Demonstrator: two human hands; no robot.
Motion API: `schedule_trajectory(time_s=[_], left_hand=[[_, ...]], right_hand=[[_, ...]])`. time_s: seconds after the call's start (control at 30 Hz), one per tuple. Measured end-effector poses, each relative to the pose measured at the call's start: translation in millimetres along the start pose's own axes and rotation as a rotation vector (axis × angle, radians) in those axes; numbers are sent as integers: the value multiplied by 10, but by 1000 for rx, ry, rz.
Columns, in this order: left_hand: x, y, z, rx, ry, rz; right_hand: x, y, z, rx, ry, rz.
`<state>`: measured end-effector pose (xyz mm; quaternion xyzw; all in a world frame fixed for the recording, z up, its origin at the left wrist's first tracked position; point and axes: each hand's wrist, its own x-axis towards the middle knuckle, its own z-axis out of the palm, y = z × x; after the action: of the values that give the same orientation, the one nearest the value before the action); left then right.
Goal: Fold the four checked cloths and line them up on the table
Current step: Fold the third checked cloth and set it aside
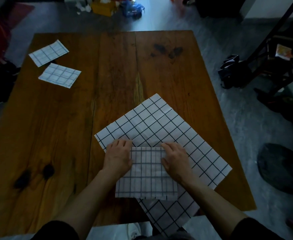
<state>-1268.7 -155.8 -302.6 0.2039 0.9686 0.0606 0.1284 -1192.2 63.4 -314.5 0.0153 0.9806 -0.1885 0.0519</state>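
Observation:
Two folded checked cloths lie at the far left of the wooden table (pixel 55 135): one (pixel 49 52) near the corner, another (pixel 59 75) just in front of it. Near the front edge a partly folded checked cloth (pixel 147 172) rests on top of a large unfolded checked cloth (pixel 159 122) that lies diagonally and hangs over the table's front edge. My left hand (pixel 118 156) grips the folded cloth's left edge, fingers curled at its upper corner. My right hand (pixel 174 160) grips its right edge the same way.
The floor around the table holds clutter: a yellow box (pixel 102 6) and blue bags at the back, black bags (pixel 232 73) and a dark frame at the right, a dark round object (pixel 281 167) at the lower right.

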Motion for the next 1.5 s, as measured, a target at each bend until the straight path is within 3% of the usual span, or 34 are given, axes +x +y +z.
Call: schedule_trajectory(time_s=[0.23, 0.63, 0.73, 0.9, 1.07, 1.23, 1.37, 1.5], left_hand=[[192, 29, -143, 9, -147, -47], [-36, 73, -816, -645, -7, 160], [-128, -26, -919, -730, -21, 140], [-201, -195, -875, -647, -49, 74], [-192, 58, -989, -649, 308, 133], [-322, 214, -1204, -588, 537, 376], [-566, 185, -969, -602, 482, 411], [-836, 142, -413, -619, 316, 335]], right_hand=[[216, -187, -28, -14, -127, -52], [420, -544, -454, 260, -91, -231], [338, -483, -592, 352, 13, -241], [117, -298, -795, 613, 176, -126], [-27, -181, -996, 672, 306, -60], [-180, -138, -1237, 605, 424, -102], [-463, -57, -1039, 653, 414, -122], [-795, 131, -500, 579, 301, 52]])
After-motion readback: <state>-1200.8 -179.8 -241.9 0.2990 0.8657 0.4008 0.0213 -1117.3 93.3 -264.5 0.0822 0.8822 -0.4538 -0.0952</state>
